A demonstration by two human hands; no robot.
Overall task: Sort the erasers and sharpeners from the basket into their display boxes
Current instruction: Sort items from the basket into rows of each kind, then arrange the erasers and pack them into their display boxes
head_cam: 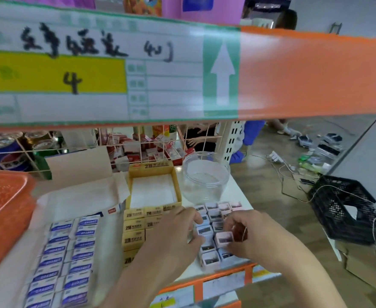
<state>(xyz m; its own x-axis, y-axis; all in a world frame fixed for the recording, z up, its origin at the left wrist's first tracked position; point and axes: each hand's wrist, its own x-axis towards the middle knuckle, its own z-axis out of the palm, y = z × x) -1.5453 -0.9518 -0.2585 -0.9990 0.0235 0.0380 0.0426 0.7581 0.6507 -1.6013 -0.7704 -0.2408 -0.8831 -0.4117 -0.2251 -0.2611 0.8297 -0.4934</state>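
Observation:
Small pastel sharpeners (212, 215) stand in tight rows on the white shelf (238, 190) at the front right. My right hand (247, 234) pinches one pink sharpener (224, 238) over these rows. My left hand (178, 232) rests against the left side of the sharpener rows, fingers curled on a bluish one. Left of them lie yellow 2B erasers (134, 230) in rows, with their yellow display box (153, 187) behind, holding only a few. Blue-and-white erasers (67, 254) fill the far left. The orange basket (2, 201) juts in at the left edge.
A clear plastic jar (205, 174) stands behind the sharpeners. An open white box flap (80, 165) rises at the back. The upper shelf edge with a price label (93, 70) hangs close overhead. A black crate (347, 207) and cables lie on the floor to the right.

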